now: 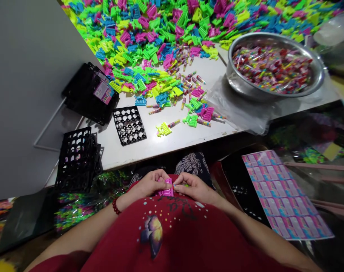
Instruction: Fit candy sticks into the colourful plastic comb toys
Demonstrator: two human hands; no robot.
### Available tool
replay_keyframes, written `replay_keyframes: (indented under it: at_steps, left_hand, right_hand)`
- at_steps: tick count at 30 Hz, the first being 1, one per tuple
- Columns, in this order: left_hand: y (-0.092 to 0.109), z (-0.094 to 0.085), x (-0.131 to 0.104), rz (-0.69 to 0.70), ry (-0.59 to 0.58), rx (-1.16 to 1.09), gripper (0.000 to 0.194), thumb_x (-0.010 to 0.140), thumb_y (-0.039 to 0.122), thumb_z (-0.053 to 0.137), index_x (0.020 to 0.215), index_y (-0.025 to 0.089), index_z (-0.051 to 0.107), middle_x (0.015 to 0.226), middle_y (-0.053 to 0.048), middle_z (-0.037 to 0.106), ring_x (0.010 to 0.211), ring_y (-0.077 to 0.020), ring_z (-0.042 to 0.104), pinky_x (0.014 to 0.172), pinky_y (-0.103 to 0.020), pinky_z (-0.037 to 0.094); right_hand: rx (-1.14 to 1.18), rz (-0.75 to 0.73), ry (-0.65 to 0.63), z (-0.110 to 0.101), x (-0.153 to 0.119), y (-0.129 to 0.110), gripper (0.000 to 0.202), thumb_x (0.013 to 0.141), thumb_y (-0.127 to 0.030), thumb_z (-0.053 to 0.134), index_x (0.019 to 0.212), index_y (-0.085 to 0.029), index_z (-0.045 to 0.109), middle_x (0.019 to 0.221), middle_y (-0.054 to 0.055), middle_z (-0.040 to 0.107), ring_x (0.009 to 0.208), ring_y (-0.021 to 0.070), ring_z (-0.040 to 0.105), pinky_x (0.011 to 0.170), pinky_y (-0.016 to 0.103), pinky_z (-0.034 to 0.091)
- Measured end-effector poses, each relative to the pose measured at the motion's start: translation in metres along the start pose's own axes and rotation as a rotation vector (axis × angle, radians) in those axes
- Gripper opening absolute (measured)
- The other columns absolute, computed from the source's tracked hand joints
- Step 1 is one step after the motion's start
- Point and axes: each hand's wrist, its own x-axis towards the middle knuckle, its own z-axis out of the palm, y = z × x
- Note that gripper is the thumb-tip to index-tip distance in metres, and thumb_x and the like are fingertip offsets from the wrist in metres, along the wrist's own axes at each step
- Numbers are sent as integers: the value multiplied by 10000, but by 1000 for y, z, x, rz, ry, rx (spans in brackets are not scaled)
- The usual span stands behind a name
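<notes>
- I have the pink toy (168,192) in the left hand (153,184), pinched between thumb and bent fingers, low in front of the red shirt (123,238).
- My right hand (197,189) meets it from the other side, thumb and forefinger closed on a small coloured thing, probably a candy tube (185,185); the fingers cover too much for me to be certain, or to tell whether tube and toy touch.
- I judge the toy very light, fairly stiff plastic, smooth enough to slide a little. Its thin ribs could flex or snap, so I'd hold it by the solid edge and squeeze gently.
- The tube I'd also expect to be light, round and slick, apt to roll in the fingertips; a pinch around its middle looks surest.
- Both wrists come inward from the sides, forearms resting close along the shirt, fingers curled and facing each other. A red bracelet (115,207) sits on the left wrist.
- Ahead of the grip, on the table (172,141), lie a yellow toy (164,129) and, further left, a black tray (134,141); a heap of toys (149,37) lies beyond.
- Ahead and right of the grip is the bowl (231,75) of sweets; a card sheet (285,192) lies to the right, below table level.
</notes>
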Motion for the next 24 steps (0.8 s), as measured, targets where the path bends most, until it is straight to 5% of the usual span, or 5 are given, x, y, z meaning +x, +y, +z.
replay_keyframes:
  at_steps: [7, 14, 20, 24]
  left_hand:
    - [1, -2, 0, 28, 16, 111, 274, 646, 285, 797, 738, 169, 566, 601, 62, 504, 512, -71, 417, 506, -208, 307]
    - [1, 1, 0, 63, -55, -20, 315, 667, 334, 802, 791, 164, 569, 640, 44, 556, 545, -73, 457, 545, -203, 350]
    - [-1, 1, 3, 48, 47, 38, 305, 620, 304, 794, 730, 161, 548, 575, 57, 524, 505, -71, 419, 501, -205, 306]
    - [2, 3, 4, 46, 24, 59, 298, 630, 311, 783, 743, 154, 557, 591, 63, 518, 520, -68, 412, 511, -207, 303]
  right_hand:
    - [65, 96, -53, 0, 3, -3, 310, 762, -455, 788, 821, -193, 634, 751, -25, 639, 670, 123, 546, 651, 265, 411]
    - [139, 117, -100, -4, 2, -4, 282, 794, -439, 758, 854, -202, 617, 735, -30, 626, 645, 125, 538, 630, 261, 413]
    - [-424, -196, 31, -2, 0, -3, 129, 878, -323, 626, 850, -198, 645, 804, 8, 646, 729, 154, 570, 672, 283, 413]
    - [-463, -145, 49, -3, -1, -6, 135, 890, -324, 600, 868, -198, 644, 809, 10, 658, 723, 154, 578, 668, 282, 419]
